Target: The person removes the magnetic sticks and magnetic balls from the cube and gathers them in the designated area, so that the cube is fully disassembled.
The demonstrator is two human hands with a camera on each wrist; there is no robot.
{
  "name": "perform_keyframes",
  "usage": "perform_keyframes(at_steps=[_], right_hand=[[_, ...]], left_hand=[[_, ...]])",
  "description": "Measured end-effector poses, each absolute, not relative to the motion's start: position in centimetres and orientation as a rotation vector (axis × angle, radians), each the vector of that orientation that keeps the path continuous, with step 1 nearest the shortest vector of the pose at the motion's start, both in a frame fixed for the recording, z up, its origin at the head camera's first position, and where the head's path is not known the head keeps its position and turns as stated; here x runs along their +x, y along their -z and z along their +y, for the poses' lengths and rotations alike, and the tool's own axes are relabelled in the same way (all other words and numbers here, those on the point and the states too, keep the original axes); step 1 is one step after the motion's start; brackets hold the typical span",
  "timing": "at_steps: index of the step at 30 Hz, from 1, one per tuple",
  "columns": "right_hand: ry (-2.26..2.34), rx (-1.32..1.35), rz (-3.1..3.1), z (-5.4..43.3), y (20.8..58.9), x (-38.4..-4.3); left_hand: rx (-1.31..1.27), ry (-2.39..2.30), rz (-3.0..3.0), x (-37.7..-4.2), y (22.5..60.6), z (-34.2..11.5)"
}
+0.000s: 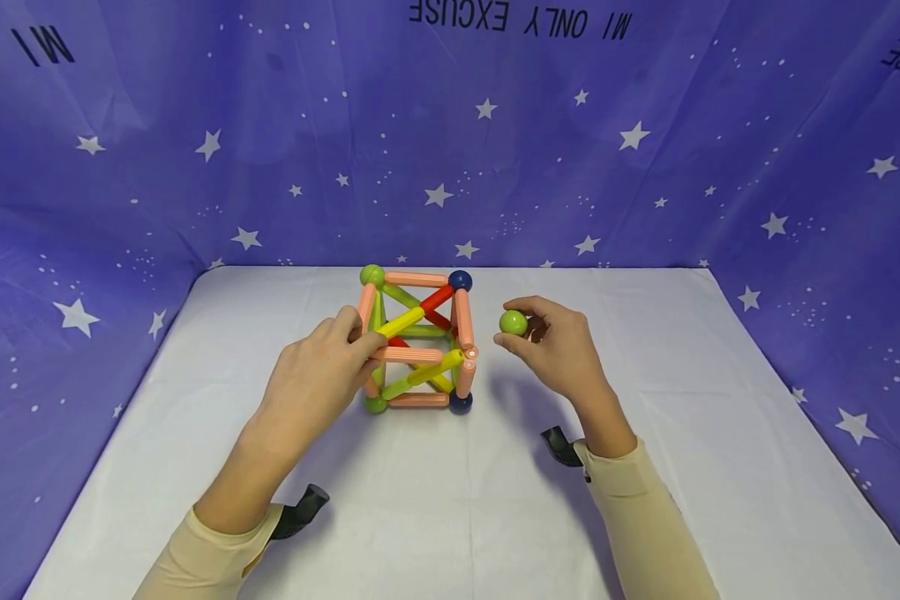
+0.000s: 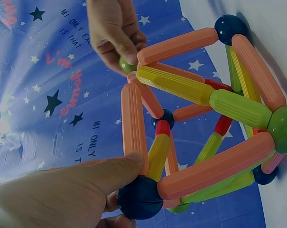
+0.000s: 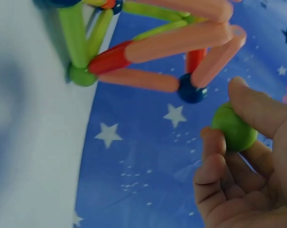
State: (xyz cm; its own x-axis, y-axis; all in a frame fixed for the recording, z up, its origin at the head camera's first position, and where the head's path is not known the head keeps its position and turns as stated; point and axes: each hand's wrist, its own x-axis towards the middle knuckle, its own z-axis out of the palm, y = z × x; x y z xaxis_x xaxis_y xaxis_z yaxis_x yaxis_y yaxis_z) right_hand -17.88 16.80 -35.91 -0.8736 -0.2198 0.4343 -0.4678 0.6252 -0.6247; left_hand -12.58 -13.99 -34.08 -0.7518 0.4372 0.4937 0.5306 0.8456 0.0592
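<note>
A cube-shaped stick-and-ball frame (image 1: 411, 355) of pink, yellow, red and green rods stands on the white table, with green and dark blue balls at its corners. My left hand (image 1: 317, 377) grips its near left upper corner. In the left wrist view the thumb lies on a pink rod (image 2: 133, 123) beside a dark blue ball (image 2: 140, 198), fingers partly hidden behind the ball. To the right of the frame, my right hand (image 1: 558, 346) pinches a loose green ball (image 1: 513, 322) between thumb and fingers, apart from the frame. Several rod ends meet without a ball at the upper right corner facing it.
A white cloth covers the table (image 1: 435, 517). Behind and at both sides hangs a purple-blue curtain (image 1: 390, 125) with white stars and lettering. Black curved pieces (image 1: 302, 512) stick out at both wrists, by the beige sleeves (image 1: 210, 554).
</note>
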Motion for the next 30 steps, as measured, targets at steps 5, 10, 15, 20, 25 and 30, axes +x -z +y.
perform_keyframes(at_steps=[5, 10, 15, 20, 25, 30], right_hand=[[-1.174, 0.317, -2.597, 17.4, 37.4, -19.6], [-1.229, 0.112, -2.653, 18.2, 39.8, -21.7], [-1.157, 0.113, -2.743, 18.5, 41.9, -24.1], [-1.071, 0.168, -2.804, 18.3, 43.1, -26.6], [-1.036, 0.160, -2.856, 18.2, 43.6, -28.5], [-1.005, 0.102, -2.912, 18.5, 44.2, -29.7]], left_hand=[[-0.708, 0.272, -2.549, -12.7, 34.1, -14.2], [-0.709, 0.271, -2.570, -12.7, 34.0, -14.2], [-0.709, 0.260, -2.579, -12.7, 34.0, -14.2], [-0.707, 0.255, -2.579, -12.6, 34.0, -14.1], [-0.706, 0.258, -2.582, -12.6, 33.9, -14.2], [-0.700, 0.267, -2.594, -12.7, 33.9, -14.2]])
